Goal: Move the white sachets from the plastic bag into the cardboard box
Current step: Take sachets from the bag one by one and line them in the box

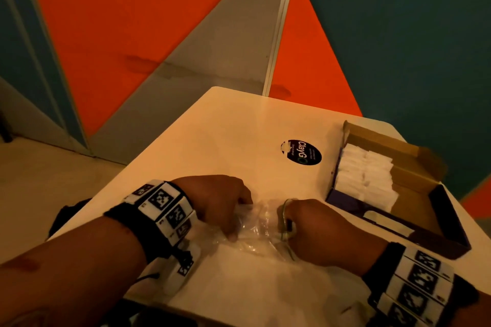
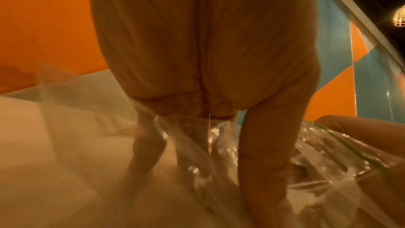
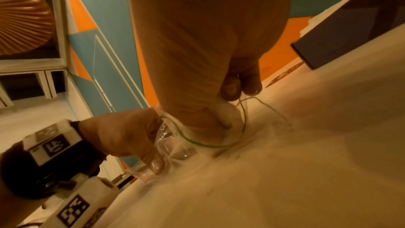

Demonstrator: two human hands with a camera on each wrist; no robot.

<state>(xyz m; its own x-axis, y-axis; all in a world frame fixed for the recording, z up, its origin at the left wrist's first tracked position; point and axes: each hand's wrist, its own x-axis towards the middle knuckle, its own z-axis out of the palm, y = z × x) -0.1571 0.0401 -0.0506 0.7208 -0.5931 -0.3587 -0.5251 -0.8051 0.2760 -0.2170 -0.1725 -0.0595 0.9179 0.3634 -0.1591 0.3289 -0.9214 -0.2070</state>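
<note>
Both hands work at the near edge of the table, each on the mouth of the plastic bag. My left hand curls its fingers over the crinkled film on the left side of the opening. My right hand closes round the other side, where the green-edged rim loops past its thumb; the right wrist view shows something pale and flat pinched there, perhaps a sachet, though I cannot tell for sure.

As I judge it, the film is slack and slippery, so a pull from one side alone could drag the whole bag across the table rather than open it. A hasty lift could also tip loose sachets off the near edge. How many remain inside is hard to read: the bag lies flat and pale toward me, its contents blurred.

Further off, at the table's right edge, the cardboard box stands open, its flaps up. White sachets already fill its far half in tidy upright rows, while the near half shows bare dark floor. A round dark sticker lies on the tabletop just left of the box.
</note>
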